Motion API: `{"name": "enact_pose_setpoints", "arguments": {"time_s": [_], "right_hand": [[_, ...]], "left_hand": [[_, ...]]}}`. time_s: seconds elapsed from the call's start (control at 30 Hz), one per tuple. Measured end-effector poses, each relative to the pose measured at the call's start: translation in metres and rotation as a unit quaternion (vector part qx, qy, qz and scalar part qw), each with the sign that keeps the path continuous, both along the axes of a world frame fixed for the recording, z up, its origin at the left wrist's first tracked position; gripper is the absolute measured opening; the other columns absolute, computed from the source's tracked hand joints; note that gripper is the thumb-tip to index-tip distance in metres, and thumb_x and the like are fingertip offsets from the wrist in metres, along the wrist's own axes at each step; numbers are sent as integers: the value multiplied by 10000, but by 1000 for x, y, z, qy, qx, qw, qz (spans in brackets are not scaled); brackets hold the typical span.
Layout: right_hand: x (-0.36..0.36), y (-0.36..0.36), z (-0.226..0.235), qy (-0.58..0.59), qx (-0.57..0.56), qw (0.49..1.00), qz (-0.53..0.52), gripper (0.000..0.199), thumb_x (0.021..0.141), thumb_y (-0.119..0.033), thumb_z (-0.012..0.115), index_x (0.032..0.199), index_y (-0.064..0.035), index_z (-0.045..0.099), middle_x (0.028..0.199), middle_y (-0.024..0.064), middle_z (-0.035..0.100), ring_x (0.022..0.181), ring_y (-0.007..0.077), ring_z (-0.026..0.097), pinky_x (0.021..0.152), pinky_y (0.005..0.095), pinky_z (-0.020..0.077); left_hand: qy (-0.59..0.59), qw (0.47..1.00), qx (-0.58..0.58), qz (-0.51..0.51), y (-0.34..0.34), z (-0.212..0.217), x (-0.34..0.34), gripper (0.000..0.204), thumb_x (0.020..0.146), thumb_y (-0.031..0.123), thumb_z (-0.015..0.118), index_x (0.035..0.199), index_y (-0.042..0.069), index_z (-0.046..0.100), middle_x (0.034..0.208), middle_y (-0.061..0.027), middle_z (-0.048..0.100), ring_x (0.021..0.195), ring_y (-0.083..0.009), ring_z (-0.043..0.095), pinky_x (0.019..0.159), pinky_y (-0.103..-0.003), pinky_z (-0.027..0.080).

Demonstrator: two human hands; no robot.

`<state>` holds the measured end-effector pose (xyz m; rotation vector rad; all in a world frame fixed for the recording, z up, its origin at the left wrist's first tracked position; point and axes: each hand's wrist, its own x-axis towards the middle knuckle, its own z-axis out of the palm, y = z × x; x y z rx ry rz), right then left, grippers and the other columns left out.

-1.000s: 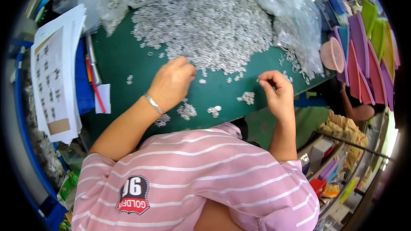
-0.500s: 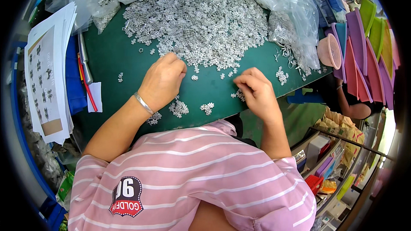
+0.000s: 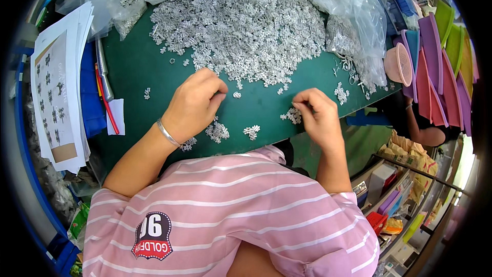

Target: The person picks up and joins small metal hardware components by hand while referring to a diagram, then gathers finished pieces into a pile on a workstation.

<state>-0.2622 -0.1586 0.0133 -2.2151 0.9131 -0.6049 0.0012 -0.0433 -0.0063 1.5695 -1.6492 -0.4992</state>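
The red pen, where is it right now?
In the head view, the red pen lies on the green mat's left edge, beside the paper stack, left of the left hand.

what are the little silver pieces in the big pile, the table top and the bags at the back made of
Silver pieces: probably cast or plated metal, judging by the bright grey glint. Table top: a matte green surface, perhaps a rubber or vinyl mat; it shows no shine. Bags: thin clear plastic film, crinkled and see-through.

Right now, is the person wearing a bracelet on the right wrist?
No, the silver bracelet sits on the left wrist; the right hand has a bare wrist.
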Motion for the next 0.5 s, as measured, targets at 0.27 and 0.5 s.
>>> {"name": "enact_pose_setpoints", "arguments": {"time_s": [0.27,0.5], "right_hand": [[6,-4,-7,29,-89,995,25,147,764,15,710,905,-26,696,835,92,621,786,285,597,706,375,489],[32,-9,-22,17,-142,988,55,106,769,5,717,861,-22,672,843,93,630,780,292,606,703,379,497]], "left_hand": [[17,1000,12,-11,-2,1,-4,140,774,-74,682,873,11,630,862,-96,589,742,-244,605,633,-328,487],[13,1000,19,17,8,5,3,163,778,-50,720,913,7,648,857,-85,616,694,-184,623,609,-284,499]]}}
